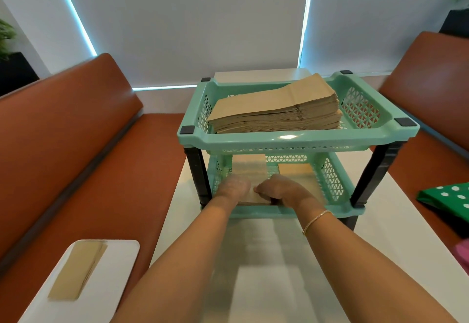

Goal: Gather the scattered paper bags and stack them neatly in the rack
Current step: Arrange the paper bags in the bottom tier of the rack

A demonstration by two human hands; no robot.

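- We are reaching both arms into the lower tier (340, 211) of a mint-green rack (286, 142) that is standing on a pale table (274, 259).
- Our left hand (232, 187) is lying on a small pile of brown paper bags (250, 170) inside that tier; it is blurred, so we cannot tell whether its fingers are pressing flat or curling round the paper.
- Our right hand (281, 190) is sitting just beside the left, knuckles up and fingers bent down onto the near edge of the same pile — whether it is really pinching the bags we cannot tell either.
- A thin bracelet (316, 221) is circling our right wrist.
- To the right of our right hand, a second low pile (295, 168) is lying in the same tier.
- Above both hands, a thick stack of bags (276, 109) is filling the upper tier (193, 135), lying flat.
- Well to the left of our left arm and nearer to us, loose bags (76, 272) are lying on a white tray (121, 267) that is resting on a brown bench seat (63, 145).
- Far to the right of our right arm — at the table's edge — a green bag with white dots (446, 201) is lying.
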